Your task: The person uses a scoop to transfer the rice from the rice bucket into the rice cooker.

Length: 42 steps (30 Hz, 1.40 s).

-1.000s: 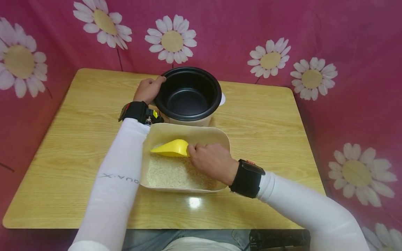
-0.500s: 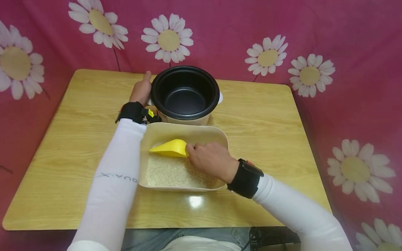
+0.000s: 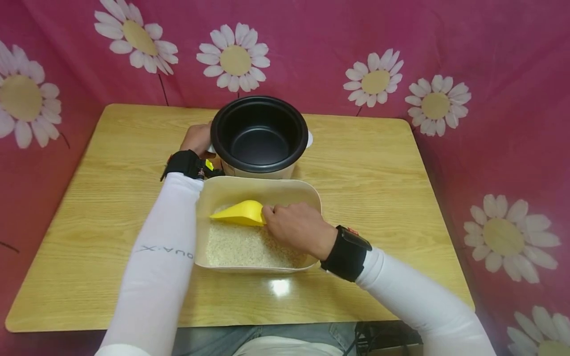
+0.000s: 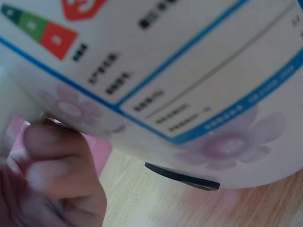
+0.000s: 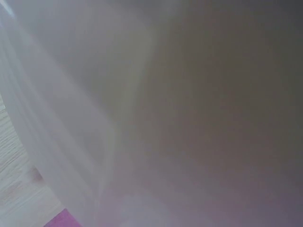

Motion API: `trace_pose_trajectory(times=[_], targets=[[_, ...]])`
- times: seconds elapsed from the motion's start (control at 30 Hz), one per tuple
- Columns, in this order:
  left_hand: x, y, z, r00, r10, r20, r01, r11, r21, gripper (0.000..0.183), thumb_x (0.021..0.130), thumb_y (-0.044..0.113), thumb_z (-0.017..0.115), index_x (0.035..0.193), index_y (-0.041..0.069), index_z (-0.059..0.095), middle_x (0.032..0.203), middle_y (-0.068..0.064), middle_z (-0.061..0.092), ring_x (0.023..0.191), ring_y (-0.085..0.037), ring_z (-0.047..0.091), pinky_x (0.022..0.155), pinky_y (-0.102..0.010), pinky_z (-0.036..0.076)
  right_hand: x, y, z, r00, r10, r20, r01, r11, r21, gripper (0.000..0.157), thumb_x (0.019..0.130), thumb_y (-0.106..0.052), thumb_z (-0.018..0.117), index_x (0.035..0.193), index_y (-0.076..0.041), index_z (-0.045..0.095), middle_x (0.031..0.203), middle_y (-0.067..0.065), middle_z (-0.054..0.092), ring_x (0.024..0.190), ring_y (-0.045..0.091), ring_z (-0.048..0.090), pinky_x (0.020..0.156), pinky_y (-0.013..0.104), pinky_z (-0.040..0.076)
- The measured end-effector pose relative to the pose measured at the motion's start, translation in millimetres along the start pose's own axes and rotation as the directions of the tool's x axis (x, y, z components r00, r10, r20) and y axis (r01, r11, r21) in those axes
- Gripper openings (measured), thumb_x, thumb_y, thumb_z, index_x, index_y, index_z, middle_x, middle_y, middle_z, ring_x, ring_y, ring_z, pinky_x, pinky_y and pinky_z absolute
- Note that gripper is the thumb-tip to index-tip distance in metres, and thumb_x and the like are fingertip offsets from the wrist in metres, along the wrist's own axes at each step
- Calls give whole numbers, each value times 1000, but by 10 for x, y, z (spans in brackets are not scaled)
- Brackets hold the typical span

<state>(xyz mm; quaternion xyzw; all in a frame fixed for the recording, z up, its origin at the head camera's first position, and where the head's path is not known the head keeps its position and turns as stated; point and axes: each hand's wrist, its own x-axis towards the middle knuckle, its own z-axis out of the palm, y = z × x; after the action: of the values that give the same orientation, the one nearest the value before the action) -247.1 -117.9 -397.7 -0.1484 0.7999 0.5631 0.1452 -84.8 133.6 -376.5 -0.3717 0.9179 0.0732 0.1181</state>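
My right hand (image 3: 299, 228) grips the handle of a yellow scoop (image 3: 240, 213), whose blade points left. The scoop lies in a cream tub (image 3: 280, 185) of rice (image 3: 247, 247), its tip near the tub's left wall. Directly behind the tub stands a rice cooker (image 3: 260, 133) without a lid, with a black inner pot and nothing inside it. My left hand (image 3: 196, 139) is at the cooker's left side handle, fingers curled beneath it, as the left wrist view shows; the cooker body hides part of this hand. A blurred pale surface fills most of the right wrist view.
Everything stands on a wooden table (image 3: 369, 198) with rounded corners. A pink cloth with daisies (image 3: 236, 60) hangs close behind and along both sides. The cooker's right handle (image 3: 310, 139) sticks out over the table.
My left thumb has come off the black pot rim, and that hand has dropped to the cooker's side handle. The right hand and scoop have stayed almost still; the head view has shifted slightly.
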Motion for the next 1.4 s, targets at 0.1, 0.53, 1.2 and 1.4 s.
trace_pose_trajectory(times=[0.1, 0.53, 1.2, 1.4], targets=[[13, -8, -12, 1000, 9, -5, -9, 1000, -26, 53, 98, 54, 56, 113, 3, 61, 100, -7, 55, 72, -13, 57, 54, -21, 52, 9, 6, -17, 1000, 2, 17, -2, 1000, 8, 23, 108, -32, 52, 113, -10, 59, 82, 2, 57, 59, 17, 46, 50, 28, 34], [51, 4, -60, 999, -26, -30, 26, 1000, -16, 57, 94, 62, 59, 104, 6, 60, 90, -5, 55, 57, -13, 54, 51, -23, 49, 32, 54, -54, 1000, -20, 11, 19, 1000, 10, 22, 108, -31, 52, 114, -10, 59, 83, 3, 57, 61, 18, 47, 52, 25, 33], [15, 1, -6, 999, -18, -36, 16, 998, -66, 45, 97, 55, 60, 107, 11, 64, 98, -4, 55, 74, -15, 55, 54, -21, 50, -8, 29, 25, 999, -15, -39, 15, 1000, 3, 21, 108, -31, 52, 111, -11, 58, 79, 1, 55, 57, 16, 44, 49, 26, 30], [8, -28, -9, 999, -39, -26, 37, 996, -78, 43, 100, 53, 58, 111, 12, 65, 96, -3, 55, 70, -13, 54, 54, -22, 49, -6, 17, 37, 1000, -1, -17, 2, 999, 50, 22, 107, -33, 56, 113, -12, 58, 81, 1, 56, 59, 17, 46, 51, 24, 31]])
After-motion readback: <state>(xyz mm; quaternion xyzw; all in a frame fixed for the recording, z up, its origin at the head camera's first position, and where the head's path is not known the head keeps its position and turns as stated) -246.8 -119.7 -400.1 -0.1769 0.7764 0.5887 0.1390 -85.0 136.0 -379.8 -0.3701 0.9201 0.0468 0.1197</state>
